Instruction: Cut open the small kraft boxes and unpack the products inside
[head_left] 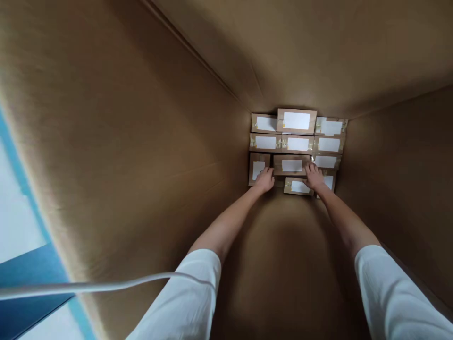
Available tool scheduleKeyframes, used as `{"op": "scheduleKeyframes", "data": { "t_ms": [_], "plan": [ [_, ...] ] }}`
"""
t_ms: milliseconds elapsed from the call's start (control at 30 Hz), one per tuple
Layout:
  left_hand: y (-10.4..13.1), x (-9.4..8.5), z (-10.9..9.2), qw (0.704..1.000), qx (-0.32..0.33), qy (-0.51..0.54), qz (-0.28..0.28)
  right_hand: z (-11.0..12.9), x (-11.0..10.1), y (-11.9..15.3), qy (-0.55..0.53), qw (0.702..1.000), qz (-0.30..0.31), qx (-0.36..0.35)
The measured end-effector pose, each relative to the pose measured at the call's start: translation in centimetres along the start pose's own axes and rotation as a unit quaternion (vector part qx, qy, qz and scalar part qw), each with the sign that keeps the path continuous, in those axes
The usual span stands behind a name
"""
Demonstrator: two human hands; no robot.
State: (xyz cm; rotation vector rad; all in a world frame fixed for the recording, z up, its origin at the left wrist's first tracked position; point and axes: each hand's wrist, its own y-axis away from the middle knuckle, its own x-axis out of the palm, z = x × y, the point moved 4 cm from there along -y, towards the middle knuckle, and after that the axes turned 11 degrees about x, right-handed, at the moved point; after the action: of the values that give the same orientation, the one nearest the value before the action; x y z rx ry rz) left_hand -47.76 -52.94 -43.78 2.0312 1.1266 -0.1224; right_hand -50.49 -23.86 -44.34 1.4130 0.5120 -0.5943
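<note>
Deep inside a large cardboard carton [159,156], both my arms reach down to small labelled boxes on its floor. Between my hands is a small brown cardboard box [292,165] with a white label. My left hand [265,180], fingers curled, is at its left end, beside an upright small box [258,166]. Curled fingers of my right hand [314,177] press on the right end. Just below it lies another labelled box [297,186], slightly tilted, partly behind my right hand. The fingertips are small and partly hidden.
Several more labelled boxes sit in rows, with one box [296,121] raised above its neighbours at the back. Tall carton walls [399,156] surround my arms. A white cable [116,285] crosses the left edge to my left sleeve.
</note>
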Motion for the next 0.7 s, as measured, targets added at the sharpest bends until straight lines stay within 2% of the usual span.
{"op": "scheduleKeyframes", "data": {
  "t_ms": [167, 433, 700],
  "plan": [
    [0.7, 2.0, 1.5, 1.000, -0.014, 0.013, 0.009, 1.2, 1.4, -2.8, 0.016, 0.999, 0.005, -0.040],
    [0.5, 3.9, 3.0, 1.000, -0.016, 0.010, 0.014, 1.2, 3.4, -6.4, 0.051, 0.999, -0.007, -0.006],
    [0.9, 4.7, 3.5, 0.999, -0.015, 0.028, 0.010, 0.7, 4.3, -7.0, 0.022, 0.999, -0.037, -0.007]
  ]
}}
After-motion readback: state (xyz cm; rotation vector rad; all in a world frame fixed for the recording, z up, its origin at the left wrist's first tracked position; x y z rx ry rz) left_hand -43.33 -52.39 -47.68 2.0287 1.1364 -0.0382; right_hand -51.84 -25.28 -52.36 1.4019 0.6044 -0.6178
